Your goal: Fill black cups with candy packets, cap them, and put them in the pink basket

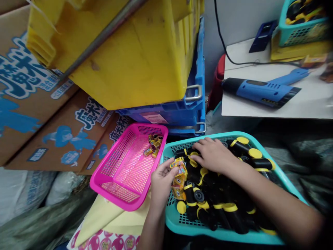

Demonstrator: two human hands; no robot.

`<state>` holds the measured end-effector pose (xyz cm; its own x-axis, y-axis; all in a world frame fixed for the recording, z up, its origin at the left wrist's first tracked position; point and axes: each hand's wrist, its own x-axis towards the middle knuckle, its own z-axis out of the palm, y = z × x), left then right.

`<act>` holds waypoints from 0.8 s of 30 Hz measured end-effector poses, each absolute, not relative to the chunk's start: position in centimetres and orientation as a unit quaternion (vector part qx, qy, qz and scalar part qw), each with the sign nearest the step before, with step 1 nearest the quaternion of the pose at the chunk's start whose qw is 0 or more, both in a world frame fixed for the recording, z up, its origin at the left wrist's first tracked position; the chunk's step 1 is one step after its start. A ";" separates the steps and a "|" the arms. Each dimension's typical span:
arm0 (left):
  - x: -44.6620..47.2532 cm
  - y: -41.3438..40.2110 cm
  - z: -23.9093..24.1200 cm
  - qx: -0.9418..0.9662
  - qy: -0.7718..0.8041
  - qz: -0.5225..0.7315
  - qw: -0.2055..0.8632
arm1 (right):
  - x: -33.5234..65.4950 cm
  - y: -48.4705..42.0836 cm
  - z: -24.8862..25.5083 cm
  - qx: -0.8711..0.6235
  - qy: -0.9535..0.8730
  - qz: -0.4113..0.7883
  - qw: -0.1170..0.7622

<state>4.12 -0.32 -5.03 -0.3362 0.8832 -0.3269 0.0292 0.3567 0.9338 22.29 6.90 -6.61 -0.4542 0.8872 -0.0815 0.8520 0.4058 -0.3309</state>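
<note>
Yellow printed pieces (155,144) are lying in the far right corner of the pink basket (114,198), probably grouped to keep them apart from the black canisters (235,220). Rightward, I am watching the left hand (161,178) pinching a yellow packet (179,166) over the teal basket (197,233), seemingly by its edges for fine control. Beyond, the right hand (212,154) is resting over the canisters, fingers loosely bent; whether it is gripping any, I cannot tell.

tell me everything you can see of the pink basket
The pink basket looks plastic: rectangular with rounded corners, a broad smooth rim and mesh walls and base. It stands open side up, left of the teal basket, small yellow pieces clustered at its far end. Whether the two baskets touch is unclear.
</note>
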 end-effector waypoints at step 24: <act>2.5 -0.6 -6.3 0.407 0.644 0.508 0.403 | 23.2 5.8 -4.1 -0.312 -0.525 0.698 0.375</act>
